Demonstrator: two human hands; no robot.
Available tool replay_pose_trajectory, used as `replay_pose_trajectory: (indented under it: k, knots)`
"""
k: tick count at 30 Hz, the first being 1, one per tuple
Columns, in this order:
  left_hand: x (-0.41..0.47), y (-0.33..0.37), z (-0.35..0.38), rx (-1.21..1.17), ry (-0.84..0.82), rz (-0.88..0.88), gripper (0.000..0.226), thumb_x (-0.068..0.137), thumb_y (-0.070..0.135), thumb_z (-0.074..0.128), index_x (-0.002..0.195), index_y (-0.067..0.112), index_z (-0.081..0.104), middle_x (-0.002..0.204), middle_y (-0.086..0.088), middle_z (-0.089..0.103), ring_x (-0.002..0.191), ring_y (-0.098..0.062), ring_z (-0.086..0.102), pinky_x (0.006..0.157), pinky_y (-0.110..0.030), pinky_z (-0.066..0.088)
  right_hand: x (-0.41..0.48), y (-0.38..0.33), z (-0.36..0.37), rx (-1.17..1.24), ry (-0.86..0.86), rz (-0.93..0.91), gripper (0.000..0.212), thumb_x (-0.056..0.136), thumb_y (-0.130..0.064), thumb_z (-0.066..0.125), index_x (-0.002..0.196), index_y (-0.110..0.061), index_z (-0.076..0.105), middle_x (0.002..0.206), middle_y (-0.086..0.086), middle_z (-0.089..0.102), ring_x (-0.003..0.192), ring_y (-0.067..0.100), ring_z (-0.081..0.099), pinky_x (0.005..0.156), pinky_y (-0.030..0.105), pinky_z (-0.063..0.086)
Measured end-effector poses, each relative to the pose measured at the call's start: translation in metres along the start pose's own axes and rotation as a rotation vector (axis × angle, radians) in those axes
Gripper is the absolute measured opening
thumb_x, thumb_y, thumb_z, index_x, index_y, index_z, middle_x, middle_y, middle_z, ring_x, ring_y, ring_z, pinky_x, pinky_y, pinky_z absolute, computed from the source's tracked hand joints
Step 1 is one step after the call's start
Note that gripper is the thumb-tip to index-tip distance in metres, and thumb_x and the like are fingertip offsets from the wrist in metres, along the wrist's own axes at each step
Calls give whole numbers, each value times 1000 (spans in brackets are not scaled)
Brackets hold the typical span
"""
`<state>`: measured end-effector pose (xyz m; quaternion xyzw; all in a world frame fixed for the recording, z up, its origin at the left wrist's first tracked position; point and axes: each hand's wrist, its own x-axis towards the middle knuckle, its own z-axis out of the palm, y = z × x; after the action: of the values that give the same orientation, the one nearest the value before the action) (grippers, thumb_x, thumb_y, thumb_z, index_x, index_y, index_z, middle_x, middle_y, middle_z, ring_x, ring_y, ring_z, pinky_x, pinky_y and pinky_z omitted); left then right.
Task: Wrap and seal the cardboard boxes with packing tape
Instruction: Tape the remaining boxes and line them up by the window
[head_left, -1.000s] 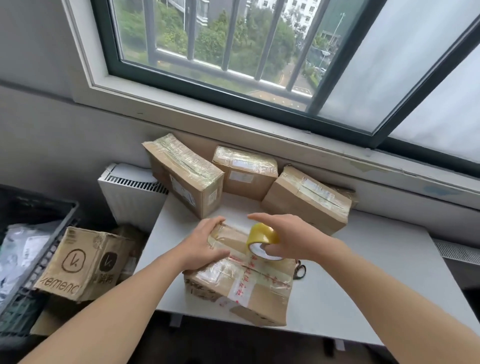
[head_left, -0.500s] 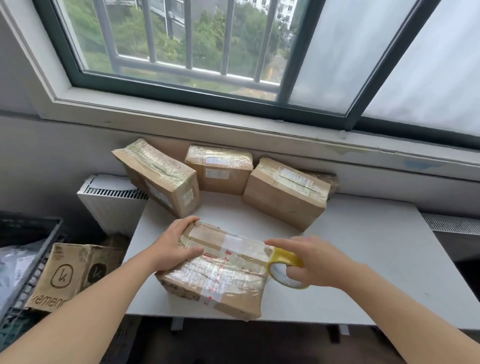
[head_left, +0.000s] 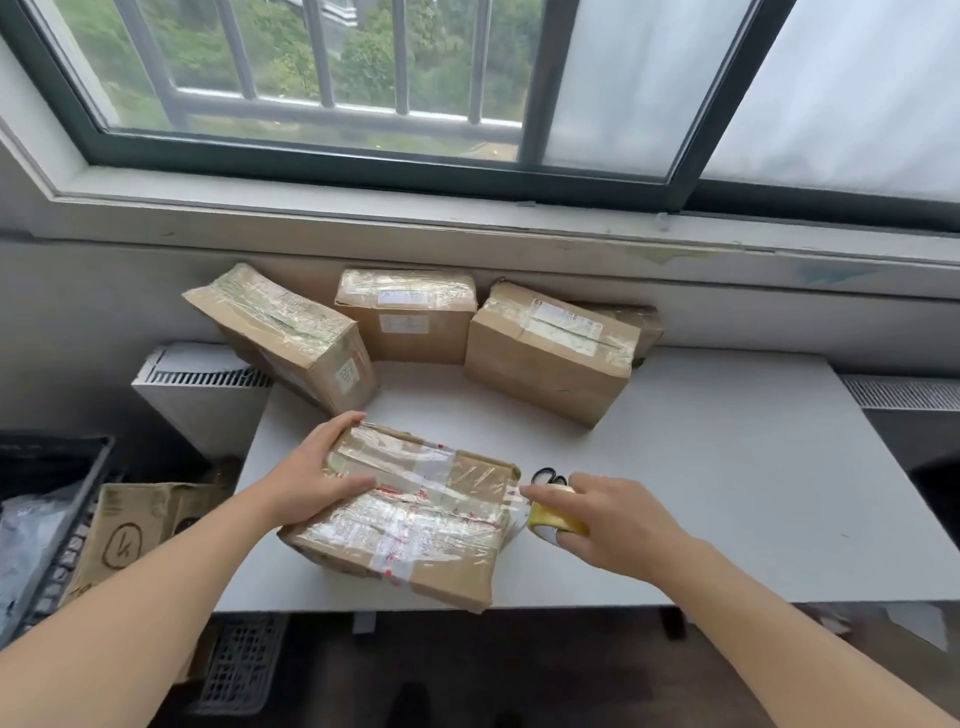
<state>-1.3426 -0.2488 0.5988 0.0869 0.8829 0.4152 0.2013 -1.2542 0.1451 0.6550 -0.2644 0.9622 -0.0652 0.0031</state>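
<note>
A brown cardboard box (head_left: 415, 525) wrapped in clear tape with red print lies at the front of the white table (head_left: 727, 493). My left hand (head_left: 317, 478) grips the box's left end, fingers over its far top corner and thumb on top. My right hand (head_left: 613, 525) holds a yellow-cored roll of packing tape (head_left: 553, 519) just off the box's right end. A strip of clear tape runs from the roll to the box's right edge.
Three taped boxes (head_left: 550, 348) stand along the wall under the window. Black-handled scissors (head_left: 548, 475) lie just behind the roll. A printed carton (head_left: 135, 535) and a dark crate (head_left: 57, 519) sit on the floor at left, beside a white radiator (head_left: 202, 384).
My right hand has carried the tape roll from above the box's top, across it, to beyond its right end, laying tape over the top. The scissors have come into sight.
</note>
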Motion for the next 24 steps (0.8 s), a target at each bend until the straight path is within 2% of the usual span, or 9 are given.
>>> replay_pose_trajectory:
  k: [5,8,13,16,19,22,24]
  knots:
    - [-1,1,2,-13,-9,-8,84,85,38,82,150,47,30,150,10,42,125,-9,51,98,-25,40,-1,-1,-22,51,178,-48,37,90,-52,56,123,-41,68,70,-11,52,50,15,47,44,23,33]
    - [-2,4,2,-19,-7,-2,85,86,37,82,152,47,29,152,10,41,126,-9,50,100,-25,38,2,4,-25,4,133,-62,40,86,-46,64,126,-42,67,70,-11,50,50,16,48,44,24,35]
    - [-4,1,3,13,2,-7,94,84,49,79,158,48,22,164,12,23,148,-11,28,118,-33,26,-3,3,4,53,36,21,43,89,-54,47,127,-45,64,70,-13,53,49,8,40,47,20,28]
    - [-6,2,3,-33,-21,-42,94,85,50,78,157,55,18,152,20,37,137,-10,42,109,-29,34,-4,-1,16,60,43,47,44,87,-54,46,128,-44,62,69,-11,52,46,12,42,44,21,27]
    - [-6,3,3,-26,-23,-60,94,86,50,78,156,58,15,154,19,37,138,-13,44,109,-30,36,-4,-3,25,71,59,55,48,88,-54,44,128,-41,64,70,-8,52,47,14,47,44,21,28]
    - [-4,3,1,-22,-44,-90,100,87,51,77,160,51,9,159,13,36,141,-16,43,112,-33,35,-4,-3,38,94,52,94,50,88,-54,44,133,-42,61,73,-7,53,51,15,49,46,22,31]
    - [-3,3,0,10,-76,-122,101,86,60,72,163,40,10,161,11,35,144,-17,41,114,-34,33,-5,-1,48,110,29,141,54,87,-52,45,139,-44,56,78,-7,53,54,13,44,49,22,33]
